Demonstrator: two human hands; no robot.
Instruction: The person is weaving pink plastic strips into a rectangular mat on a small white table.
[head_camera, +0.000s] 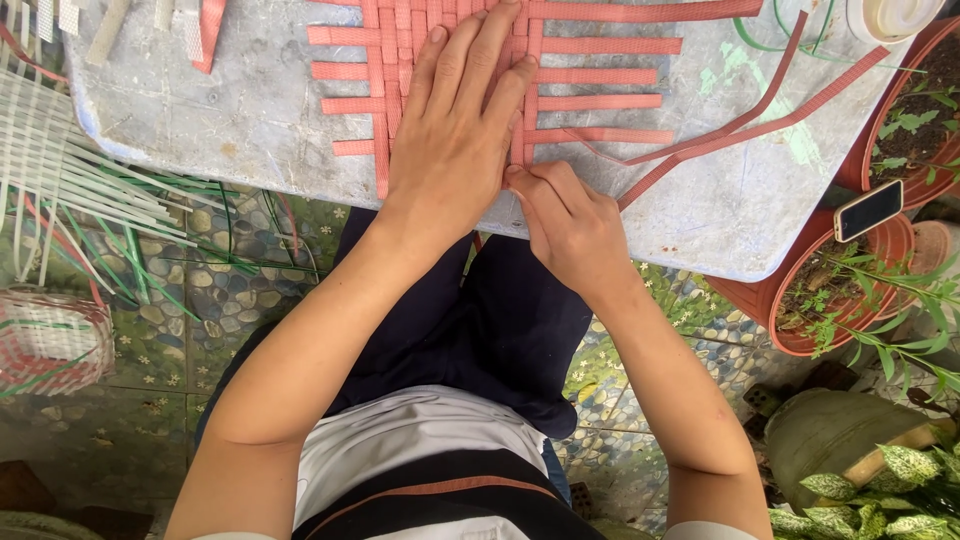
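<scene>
A flat mat of woven salmon-pink plastic strips (600, 75) lies on a worn grey board (230, 100) across my lap. My left hand (455, 130) rests flat on the woven part, fingers spread and pressing it down. My right hand (565, 225) is at the board's near edge, its thumb and fingers pinched on the lower end of a vertical pink strip (520, 150) beside the left hand. Loose pink strips (740, 125) trail off to the right across the board.
White and green strips (60, 160) fan out at the left above a small woven basket (45, 340). Terracotta pots with plants (840, 290) stand at the right, a phone (868, 210) resting on one rim. A white tape roll (890, 15) sits top right. Pebble-pattern floor below.
</scene>
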